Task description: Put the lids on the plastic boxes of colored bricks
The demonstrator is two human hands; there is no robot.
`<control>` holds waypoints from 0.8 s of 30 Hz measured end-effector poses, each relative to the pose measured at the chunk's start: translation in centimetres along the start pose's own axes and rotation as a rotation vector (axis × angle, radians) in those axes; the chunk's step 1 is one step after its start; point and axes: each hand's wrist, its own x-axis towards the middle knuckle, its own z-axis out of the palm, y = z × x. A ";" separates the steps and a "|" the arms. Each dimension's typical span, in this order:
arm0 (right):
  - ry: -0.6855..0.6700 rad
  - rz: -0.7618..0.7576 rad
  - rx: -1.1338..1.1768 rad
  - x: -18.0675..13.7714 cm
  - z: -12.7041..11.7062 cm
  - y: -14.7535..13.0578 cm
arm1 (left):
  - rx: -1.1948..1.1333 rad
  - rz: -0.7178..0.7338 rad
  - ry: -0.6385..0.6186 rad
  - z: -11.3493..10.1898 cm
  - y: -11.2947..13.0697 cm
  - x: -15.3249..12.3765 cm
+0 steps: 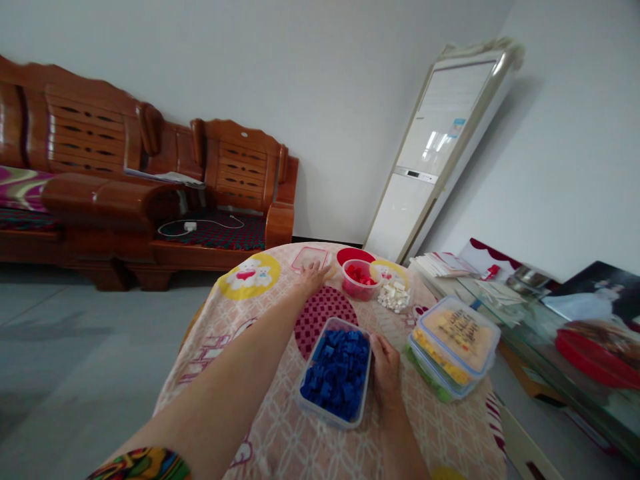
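My left hand (pixel 314 273) is stretched far across the table, fingers spread flat beside a clear lid with a red rim (pixel 309 258). My right hand (pixel 385 363) rests against the right side of a clear tub of blue bricks (pixel 337 377), fingers curled along its wall. Beyond it stand a tub of red bricks (pixel 361 279), its red lid (pixel 354 255) behind, and a tub of white bricks (pixel 395 295).
A stack of closed tubs holding yellow and green bricks (pixel 453 347) sits at my right on the round table with a pink patterned cloth (pixel 260 293). A wooden sofa (pixel 125 193) stands far left, a white floor air conditioner (pixel 440 147) behind, a glass table (pixel 550 313) at right.
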 end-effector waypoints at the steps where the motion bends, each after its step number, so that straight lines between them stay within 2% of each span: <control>1: -0.003 0.005 -0.003 0.0 0.0 -0.2 | 0.000 0.017 -0.016 0.1 0.2 0.1; 5: 0.011 0.015 -0.019 0.0 0.0 -0.5 | 0.002 0.027 -0.049 0.1 0.8 0.2; 8: 0.021 0.003 -0.010 0.1 -0.1 -0.1 | -0.007 0.016 -0.028 -0.3 0.7 -0.1; 11: 0.032 -0.010 -0.019 0.3 -0.1 0.4 | -0.026 0.010 0.057 -1.4 0.3 -0.6; 15: 0.040 -0.020 0.001 0.4 -0.1 0.8 | -0.057 -0.002 0.195 -3.9 -1.0 -1.6; 17: 0.034 -0.021 0.019 0.4 -0.1 1.0 | -0.124 -0.017 0.309 -5.5 -1.7 -2.6; 20: 0.033 -0.013 0.017 0.5 -0.1 1.3 | -0.350 -0.028 0.593 -8.1 -2.3 -4.9; 22: 0.036 -0.013 0.017 0.6 -0.1 1.5 | -0.502 -0.035 0.748 -9.7 -2.0 -7.1; 24: 0.033 -0.022 0.029 0.7 -0.1 1.6 | -0.704 -0.094 0.847 -10.9 -1.1 -9.4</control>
